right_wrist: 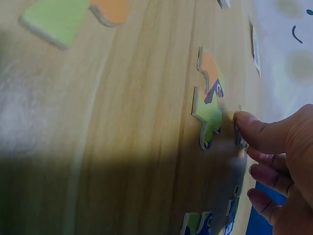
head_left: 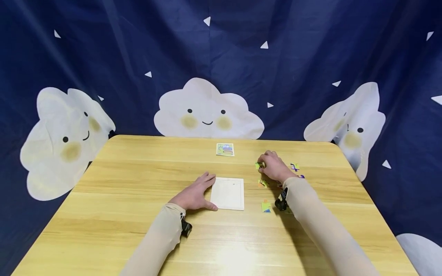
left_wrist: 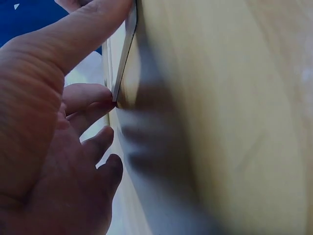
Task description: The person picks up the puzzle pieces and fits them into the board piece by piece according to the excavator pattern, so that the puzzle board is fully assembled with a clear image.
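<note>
My left hand spans the left side of a white square puzzle tray, with the thumb at its near corner and the fingers at its far one. In the left wrist view the tray's edge lies between thumb and index finger. To the tray's right, my right hand pinches a green jigsaw piece between thumb and fingers. That piece is mostly hidden behind the thumb in the right wrist view. Close by lie an orange-and-green piece and a green piece with an orange tab.
A small picture card lies beyond the tray, near the table's far edge. More jigsaw pieces, such as a purple-lined one, are scattered under and beside the right forearm. A dark blue curtain with clouds hangs behind the table.
</note>
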The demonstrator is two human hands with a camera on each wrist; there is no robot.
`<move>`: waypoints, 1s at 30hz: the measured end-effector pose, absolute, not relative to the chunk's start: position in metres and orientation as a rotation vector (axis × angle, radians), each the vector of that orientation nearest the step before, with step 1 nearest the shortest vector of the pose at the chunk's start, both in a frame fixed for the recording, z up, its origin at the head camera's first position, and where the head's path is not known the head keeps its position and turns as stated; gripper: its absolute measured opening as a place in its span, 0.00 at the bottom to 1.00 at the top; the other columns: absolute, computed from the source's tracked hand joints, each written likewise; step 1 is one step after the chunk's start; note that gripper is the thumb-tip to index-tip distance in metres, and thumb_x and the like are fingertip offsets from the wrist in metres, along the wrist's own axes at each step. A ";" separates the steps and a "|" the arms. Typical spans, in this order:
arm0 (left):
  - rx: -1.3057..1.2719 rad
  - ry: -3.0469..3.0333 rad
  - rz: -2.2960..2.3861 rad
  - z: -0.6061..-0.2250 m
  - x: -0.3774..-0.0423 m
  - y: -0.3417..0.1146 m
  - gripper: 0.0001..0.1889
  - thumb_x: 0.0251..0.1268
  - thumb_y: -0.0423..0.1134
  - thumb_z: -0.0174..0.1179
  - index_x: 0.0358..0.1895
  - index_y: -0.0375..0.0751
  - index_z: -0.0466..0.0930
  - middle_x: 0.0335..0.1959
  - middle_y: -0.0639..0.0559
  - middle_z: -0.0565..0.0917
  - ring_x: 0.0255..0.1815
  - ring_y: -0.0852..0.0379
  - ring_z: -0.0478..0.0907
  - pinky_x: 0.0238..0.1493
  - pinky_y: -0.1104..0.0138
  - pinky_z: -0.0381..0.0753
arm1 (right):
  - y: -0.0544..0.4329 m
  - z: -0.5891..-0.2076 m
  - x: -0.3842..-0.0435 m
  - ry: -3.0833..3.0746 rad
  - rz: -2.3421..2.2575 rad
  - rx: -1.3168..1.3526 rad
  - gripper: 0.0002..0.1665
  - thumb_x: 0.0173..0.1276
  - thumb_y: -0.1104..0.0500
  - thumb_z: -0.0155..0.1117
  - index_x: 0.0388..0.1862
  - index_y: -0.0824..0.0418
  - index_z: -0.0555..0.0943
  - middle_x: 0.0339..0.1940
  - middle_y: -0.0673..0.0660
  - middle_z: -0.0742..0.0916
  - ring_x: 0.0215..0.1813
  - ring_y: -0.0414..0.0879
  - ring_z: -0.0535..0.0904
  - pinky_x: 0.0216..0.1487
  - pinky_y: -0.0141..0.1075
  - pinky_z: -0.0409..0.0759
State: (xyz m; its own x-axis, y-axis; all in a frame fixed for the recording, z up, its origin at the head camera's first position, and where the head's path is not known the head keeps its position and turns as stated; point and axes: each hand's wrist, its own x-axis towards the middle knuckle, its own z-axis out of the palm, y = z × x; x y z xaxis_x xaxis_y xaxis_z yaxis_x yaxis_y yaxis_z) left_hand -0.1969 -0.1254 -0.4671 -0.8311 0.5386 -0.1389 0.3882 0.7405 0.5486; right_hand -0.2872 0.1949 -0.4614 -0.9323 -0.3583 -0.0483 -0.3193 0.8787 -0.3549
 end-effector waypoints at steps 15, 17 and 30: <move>0.728 2.686 0.692 -0.466 -0.195 -0.123 0.56 0.49 0.60 0.73 0.76 0.34 0.56 0.78 0.47 0.54 0.79 0.47 0.40 0.75 0.52 0.50 | 0.194 -0.451 -0.289 2.839 -0.878 -0.454 0.03 0.69 0.69 0.62 0.39 0.63 0.80 0.39 0.58 0.80 0.38 0.51 0.76 0.39 0.42 0.77; 0.728 2.684 0.702 -0.466 -0.195 -0.122 0.56 0.49 0.60 0.73 0.76 0.34 0.56 0.78 0.47 0.53 0.79 0.46 0.39 0.75 0.52 0.49 | 0.193 -0.446 -0.285 2.810 -0.995 -0.435 0.04 0.69 0.70 0.61 0.38 0.63 0.81 0.38 0.58 0.81 0.37 0.51 0.77 0.37 0.41 0.78; 0.704 2.681 0.689 -0.471 -0.197 -0.123 0.57 0.50 0.62 0.71 0.77 0.36 0.52 0.79 0.49 0.50 0.79 0.51 0.39 0.76 0.57 0.42 | 0.130 -0.437 -0.255 2.482 -1.409 -0.437 0.06 0.65 0.75 0.62 0.30 0.67 0.80 0.28 0.59 0.82 0.31 0.52 0.83 0.35 0.46 0.87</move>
